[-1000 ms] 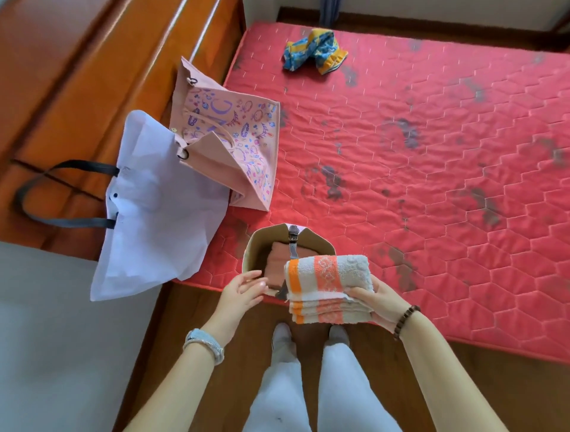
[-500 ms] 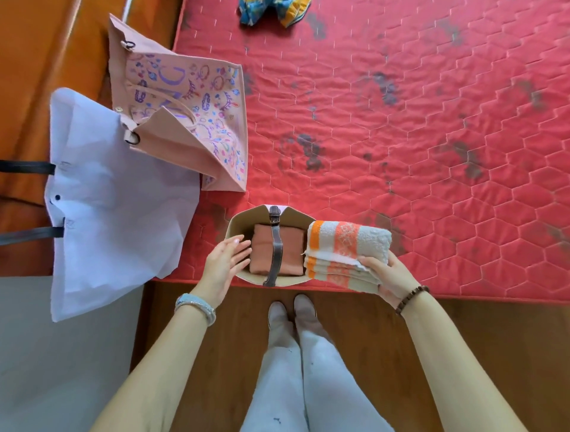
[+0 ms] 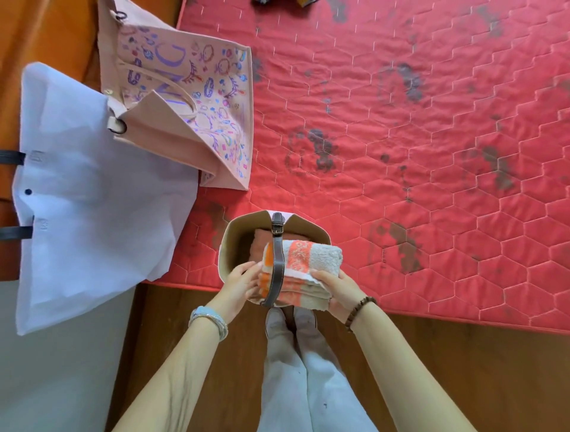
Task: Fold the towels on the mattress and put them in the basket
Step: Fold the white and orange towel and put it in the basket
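Note:
A folded grey towel with orange bands [image 3: 308, 262] lies across the mouth of the beige basket [image 3: 229, 237], under its brown strap handle [image 3: 276, 262]. My right hand [image 3: 334, 290] grips the towel's right end. My left hand [image 3: 242, 282] touches its left end at the basket's near-left rim. A folded rust-coloured towel [image 3: 259, 243] lies deeper inside the basket. The basket stands on the red quilted mattress [image 3: 401, 138] near its front edge.
A pink printed tote bag [image 3: 191, 104] lies at the mattress's left edge, partly over a white bag with dark handles [image 3: 86, 197]. A colourful cloth [image 3: 277, 2] peeks in at the top edge. Brown wooden floor [image 3: 462, 354] runs below the mattress.
My right hand moved the striped towel leftward from beside the basket to over its mouth, under the strap. My left hand shifted from the basket's rim onto the towel's left end.

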The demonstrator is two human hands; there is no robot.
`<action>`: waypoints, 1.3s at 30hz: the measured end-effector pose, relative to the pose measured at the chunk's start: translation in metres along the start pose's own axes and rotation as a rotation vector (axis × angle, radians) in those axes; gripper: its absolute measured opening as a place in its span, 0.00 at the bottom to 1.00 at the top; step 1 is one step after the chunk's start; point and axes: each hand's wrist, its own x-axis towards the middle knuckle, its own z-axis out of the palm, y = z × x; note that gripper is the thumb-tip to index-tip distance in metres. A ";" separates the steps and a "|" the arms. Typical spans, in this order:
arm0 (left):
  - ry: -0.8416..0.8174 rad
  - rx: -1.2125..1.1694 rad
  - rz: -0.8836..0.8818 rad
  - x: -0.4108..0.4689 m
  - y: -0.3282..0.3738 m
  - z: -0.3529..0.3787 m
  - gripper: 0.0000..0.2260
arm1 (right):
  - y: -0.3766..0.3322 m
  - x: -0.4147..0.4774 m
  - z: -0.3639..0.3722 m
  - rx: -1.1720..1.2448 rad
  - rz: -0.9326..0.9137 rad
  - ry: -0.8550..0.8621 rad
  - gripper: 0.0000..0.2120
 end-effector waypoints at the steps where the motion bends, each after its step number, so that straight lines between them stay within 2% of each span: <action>1: -0.033 -0.005 -0.014 0.003 0.001 0.001 0.18 | -0.001 0.004 0.003 0.001 0.013 -0.045 0.16; 5: -0.135 -0.174 -0.110 0.019 0.000 -0.001 0.20 | -0.007 0.021 0.008 -0.024 0.062 -0.176 0.19; 8: -0.113 -0.199 -0.151 0.030 -0.002 -0.007 0.17 | -0.007 0.031 0.005 -0.084 0.079 -0.234 0.18; 10: -0.113 -0.168 -0.133 0.037 -0.001 -0.011 0.18 | -0.005 0.037 0.003 -0.144 0.035 -0.141 0.20; 12: -0.094 -0.096 -0.114 0.042 0.000 -0.016 0.15 | -0.003 0.043 0.003 -0.303 -0.058 -0.018 0.23; 15: -0.063 -0.026 -0.079 0.051 0.001 -0.021 0.13 | -0.003 0.052 0.006 -0.511 -0.124 0.143 0.13; 17: -0.044 0.027 -0.049 0.055 0.002 -0.023 0.13 | -0.003 0.062 0.010 -0.566 -0.133 0.210 0.12; 24: 0.093 0.192 0.053 0.084 0.002 -0.032 0.19 | 0.010 0.110 0.022 -0.619 -0.074 0.306 0.18; 30: 0.165 0.221 0.040 0.115 -0.008 -0.031 0.17 | 0.017 0.144 0.029 -0.616 -0.022 0.389 0.20; 35: 0.248 0.226 0.031 0.139 -0.014 -0.026 0.17 | 0.016 0.162 0.033 -0.646 0.003 0.401 0.23; 39: 0.248 0.273 0.044 0.144 -0.013 -0.027 0.17 | 0.016 0.167 0.032 -0.657 0.005 0.397 0.24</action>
